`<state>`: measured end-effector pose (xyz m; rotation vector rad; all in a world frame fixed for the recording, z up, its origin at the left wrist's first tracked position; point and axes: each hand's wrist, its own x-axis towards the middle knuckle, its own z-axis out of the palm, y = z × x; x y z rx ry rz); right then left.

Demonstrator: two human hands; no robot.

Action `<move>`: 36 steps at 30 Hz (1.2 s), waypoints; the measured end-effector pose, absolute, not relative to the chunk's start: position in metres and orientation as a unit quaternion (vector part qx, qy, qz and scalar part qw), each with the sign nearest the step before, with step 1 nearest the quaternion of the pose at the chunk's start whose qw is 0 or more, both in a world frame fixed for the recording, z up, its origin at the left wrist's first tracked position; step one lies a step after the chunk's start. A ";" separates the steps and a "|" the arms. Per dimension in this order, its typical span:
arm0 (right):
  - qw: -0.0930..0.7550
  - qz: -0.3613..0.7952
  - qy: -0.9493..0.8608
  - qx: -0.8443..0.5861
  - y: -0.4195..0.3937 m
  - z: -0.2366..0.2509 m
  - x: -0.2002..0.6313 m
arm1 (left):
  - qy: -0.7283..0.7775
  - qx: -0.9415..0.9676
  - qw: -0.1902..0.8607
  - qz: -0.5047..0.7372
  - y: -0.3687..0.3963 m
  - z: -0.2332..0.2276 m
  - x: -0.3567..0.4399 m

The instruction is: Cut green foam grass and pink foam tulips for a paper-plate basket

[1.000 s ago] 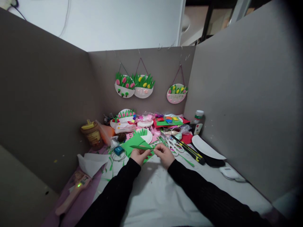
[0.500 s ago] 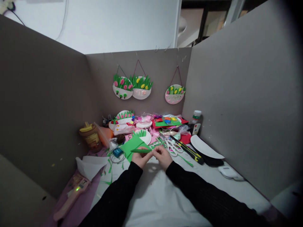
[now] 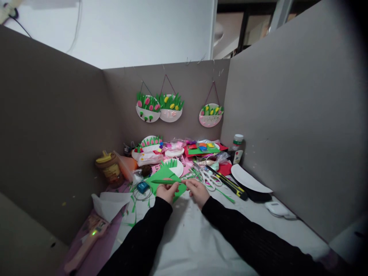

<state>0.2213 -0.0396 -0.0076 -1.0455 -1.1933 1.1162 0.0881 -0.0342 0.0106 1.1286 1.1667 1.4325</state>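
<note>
A thin green foam strip [image 3: 166, 182], pointed at its left end, lies level between both hands. My left hand [image 3: 167, 192] pinches it near the middle from below. My right hand [image 3: 197, 193] pinches its right end. Both hands hover just above a white table cover [image 3: 189, 237], in front of a green foam sheet [image 3: 161, 176]. White-handled scissors [image 3: 209, 179] lie just right of my right hand. Green offcuts are scattered around the hands.
Grey cardboard walls enclose the table on three sides; three paper-plate flower crafts [image 3: 169, 108] hang on the back one. A brown jar [image 3: 109, 168] stands at left, a pink glue gun [image 3: 86, 245] at front left, a white half plate [image 3: 250, 179] and a bottle [image 3: 237, 147] at right.
The green strip has shifted a little to the left between my hands, which stay pinched on it. The view has drifted slightly.
</note>
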 end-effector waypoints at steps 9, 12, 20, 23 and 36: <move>0.554 0.457 -0.557 -0.418 -0.041 -0.005 0.222 | 0.462 0.481 0.500 0.552 -0.036 0.011 0.089; 0.555 0.413 -0.586 -0.422 -0.043 -0.001 0.223 | 0.464 0.494 0.506 0.534 -0.037 0.012 0.089; 0.556 0.409 -0.585 -0.425 -0.044 0.000 0.225 | 0.467 0.461 0.510 0.556 -0.031 0.005 0.085; 0.554 0.404 -0.589 -0.428 -0.044 -0.001 0.225 | 0.450 0.465 0.525 0.553 -0.032 0.007 0.086; 0.506 0.367 -0.642 -0.444 -0.048 -0.001 0.223 | 0.445 0.488 0.532 0.530 -0.037 0.009 0.090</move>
